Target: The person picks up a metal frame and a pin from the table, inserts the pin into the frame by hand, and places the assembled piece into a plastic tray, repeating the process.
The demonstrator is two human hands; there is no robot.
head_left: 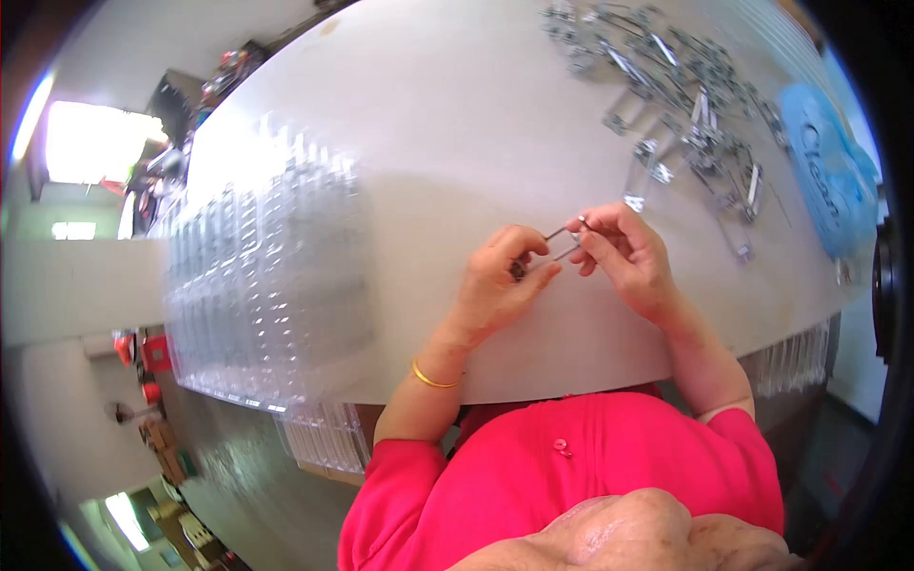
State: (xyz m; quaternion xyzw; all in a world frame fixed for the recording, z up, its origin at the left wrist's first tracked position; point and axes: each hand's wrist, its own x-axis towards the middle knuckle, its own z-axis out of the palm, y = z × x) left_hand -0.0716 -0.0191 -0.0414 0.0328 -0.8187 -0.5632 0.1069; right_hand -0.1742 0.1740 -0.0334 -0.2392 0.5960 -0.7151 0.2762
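Between my two hands, just above the near part of the table, is a small metal wire part (566, 253) with two thin, roughly parallel rods. My left hand (500, 276) has its fingers curled around one end, where a darker bit shows inside the grip. At the other end, the thumb and fingertips of my right hand (624, 255) pinch the part. Fingers cover both ends, so their exact shape is hidden. Beyond my right hand lies a loose pile of similar metal wire parts (702, 114), some with shiny flat pieces.
Clear plastic trays (257, 276) with rows of ridges cover the table's left side. A blue plastic package marked "Clean" (826, 167) lies at the right edge. More clear trays (328, 438) sit below the table edge at left. The pale table (457, 114) has a curved-looking rim.
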